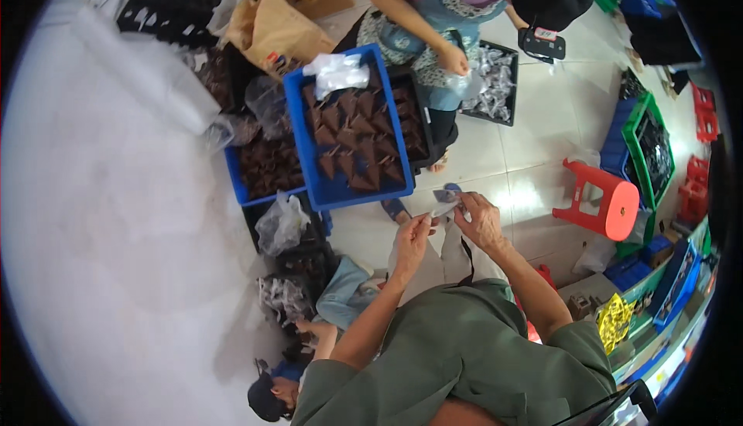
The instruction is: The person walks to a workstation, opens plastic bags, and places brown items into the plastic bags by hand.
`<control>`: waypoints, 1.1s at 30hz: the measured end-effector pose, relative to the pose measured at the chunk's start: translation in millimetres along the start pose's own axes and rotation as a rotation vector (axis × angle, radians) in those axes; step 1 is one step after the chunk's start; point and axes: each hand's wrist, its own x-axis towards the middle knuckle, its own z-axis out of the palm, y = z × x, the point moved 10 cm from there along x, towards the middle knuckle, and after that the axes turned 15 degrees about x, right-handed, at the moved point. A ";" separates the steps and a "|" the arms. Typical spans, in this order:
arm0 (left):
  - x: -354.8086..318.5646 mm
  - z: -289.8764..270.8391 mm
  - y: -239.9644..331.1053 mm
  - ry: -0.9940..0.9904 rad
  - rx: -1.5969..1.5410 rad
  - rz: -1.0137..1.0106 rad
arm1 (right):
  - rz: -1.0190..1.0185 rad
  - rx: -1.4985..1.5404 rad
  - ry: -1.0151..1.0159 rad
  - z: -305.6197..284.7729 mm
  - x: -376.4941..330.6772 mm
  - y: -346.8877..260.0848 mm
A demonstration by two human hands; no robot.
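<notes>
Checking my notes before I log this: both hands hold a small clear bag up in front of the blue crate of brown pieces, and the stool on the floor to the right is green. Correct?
Not quite: the head view shows the stool is red. The rest holds: left hand and right hand hold the small clear bag before the blue crate.

Blue crate (298,109): hard plastic, smooth, slightly glossy; contents are matt brown folded pieces (352,136). Thin clear film bag (443,203) pinched between left hand (410,242) and right hand (481,221), shiny and crinkled. Floor tiles (534,132) glazed and reflective; red stool (600,198) smooth moulded plastic.
</notes>
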 end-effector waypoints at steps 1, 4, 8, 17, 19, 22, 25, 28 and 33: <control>-5.6 -7.1 -0.7 0.037 -0.105 -0.031 | -0.011 0.010 -0.023 5.8 7.3 -7.0; -17.2 -38.4 -26.6 0.157 -0.131 -0.105 | -0.045 0.071 -0.026 27.0 36.8 -34.9; -27.0 -85.4 -61.7 0.213 -0.202 -0.182 | -0.239 0.077 -0.146 123.0 81.2 -85.5; 8.3 -213.7 -67.5 0.436 -0.270 -0.143 | -0.193 -0.277 -0.384 332.7 116.0 -40.5; 17.8 -226.5 -88.1 0.408 -0.184 -0.199 | -0.235 -0.276 -0.452 339.2 110.4 -40.4; 36.4 -238.2 -104.7 0.369 -0.026 -0.122 | -0.322 -0.222 -0.372 312.9 111.1 -68.5; 56.5 -237.5 -62.1 0.324 0.231 0.045 | -0.176 -0.336 -0.346 274.6 132.6 -55.1; 65.8 -215.5 -57.5 0.007 0.343 -0.079 | -0.010 -0.336 -0.436 254.8 141.2 -31.1; 66.8 -193.2 -73.6 -0.019 0.136 -0.048 | 0.162 -0.329 -0.382 227.7 125.2 -17.0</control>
